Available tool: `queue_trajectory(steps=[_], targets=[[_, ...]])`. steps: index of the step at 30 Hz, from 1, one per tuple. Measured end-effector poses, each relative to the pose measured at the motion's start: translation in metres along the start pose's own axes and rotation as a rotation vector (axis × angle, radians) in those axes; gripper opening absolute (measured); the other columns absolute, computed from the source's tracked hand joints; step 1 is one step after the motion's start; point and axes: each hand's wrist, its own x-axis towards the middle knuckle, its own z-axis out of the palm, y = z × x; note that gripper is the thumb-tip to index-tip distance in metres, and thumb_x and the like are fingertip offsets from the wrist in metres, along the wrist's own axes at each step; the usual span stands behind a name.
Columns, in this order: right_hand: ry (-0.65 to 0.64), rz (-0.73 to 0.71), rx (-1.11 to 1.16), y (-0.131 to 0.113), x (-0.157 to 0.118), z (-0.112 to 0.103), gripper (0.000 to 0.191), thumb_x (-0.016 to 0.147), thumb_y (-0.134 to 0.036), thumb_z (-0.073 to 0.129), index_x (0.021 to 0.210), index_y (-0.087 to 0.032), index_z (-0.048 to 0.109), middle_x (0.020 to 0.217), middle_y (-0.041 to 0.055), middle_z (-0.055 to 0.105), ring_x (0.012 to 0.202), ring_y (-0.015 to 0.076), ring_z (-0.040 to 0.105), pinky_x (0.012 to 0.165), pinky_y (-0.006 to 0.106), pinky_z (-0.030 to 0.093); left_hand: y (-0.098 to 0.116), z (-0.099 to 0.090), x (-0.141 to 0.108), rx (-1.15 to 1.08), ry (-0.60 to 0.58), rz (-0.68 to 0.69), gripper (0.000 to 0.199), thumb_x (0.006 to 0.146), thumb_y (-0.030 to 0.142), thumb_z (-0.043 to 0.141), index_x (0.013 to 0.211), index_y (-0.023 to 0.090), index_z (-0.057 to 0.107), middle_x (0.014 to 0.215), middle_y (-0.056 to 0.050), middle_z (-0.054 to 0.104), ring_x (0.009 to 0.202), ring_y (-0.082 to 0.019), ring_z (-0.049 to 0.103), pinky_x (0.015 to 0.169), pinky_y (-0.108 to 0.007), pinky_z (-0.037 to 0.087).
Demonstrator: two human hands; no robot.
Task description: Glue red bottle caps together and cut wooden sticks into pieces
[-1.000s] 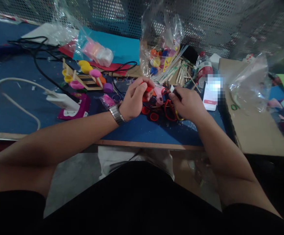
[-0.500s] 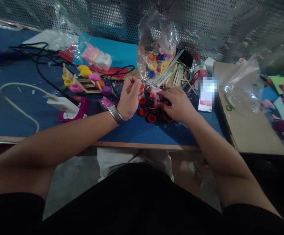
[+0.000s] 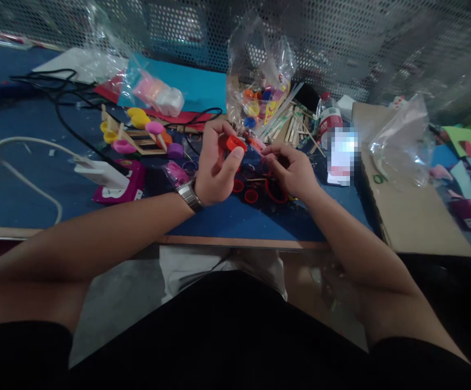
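Between thumb and fingers, my left hand (image 3: 218, 169) grips a small red cap (image 3: 236, 143), its hollow side showing. My right hand (image 3: 291, 170) is closed at the fingertips on a pink tool (image 3: 257, 143), which looks like a glue gun and is partly hidden. Below the hands, small red caps (image 3: 251, 196) and a larger red ring (image 3: 276, 190) lie on the blue table. A pink plastic packet (image 3: 176, 173) is beside my left wrist.
At the left are a purple power strip (image 3: 136, 181) with a white plug and a stick frame (image 3: 144, 142) with coloured caps. Behind lie wooden sticks (image 3: 276, 127) and a plastic bag (image 3: 255, 70). A bottle (image 3: 328, 119), phone (image 3: 340, 176) and cardboard (image 3: 418, 216) are right.
My left hand has opened out a little and turned, bringing the red cap into fuller view. My right fingers have drawn together at the pink tool, which has shifted slightly back and left.
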Motion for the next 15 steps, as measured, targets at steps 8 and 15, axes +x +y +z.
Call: queue_trajectory(steps=[8, 15], targets=[[0.096, 0.013, 0.38, 0.004, 0.001, 0.0, 0.048, 0.1, -0.077, 0.072, 0.115, -0.032, 0.073, 0.087, -0.0007, 0.066, 0.074, 0.0182, 0.064, 0.075, 0.038, 0.055, 0.003, -0.001, -0.004, -0.009, -0.123, 0.035, 0.041, 0.109, 0.061, 0.067, 0.131, 0.028, 0.057, 0.102, 0.0, 0.056, 0.085, -0.014, 0.063, 0.094, -0.037, 0.057], [0.11, 0.045, 0.294, 0.006, 0.003, -0.008, 0.047, 0.106, -0.076, 0.052, 0.131, -0.038, 0.063, 0.117, 0.0066, 0.078, 0.095, 0.0275, 0.077, 0.078, 0.047, 0.063, 0.02, 0.002, -0.004, 0.013, -0.211, -0.132, 0.045, 0.107, 0.069, 0.066, 0.122, 0.028, 0.057, 0.098, -0.002, 0.06, 0.079, -0.016, 0.062, 0.078, -0.033, 0.055]])
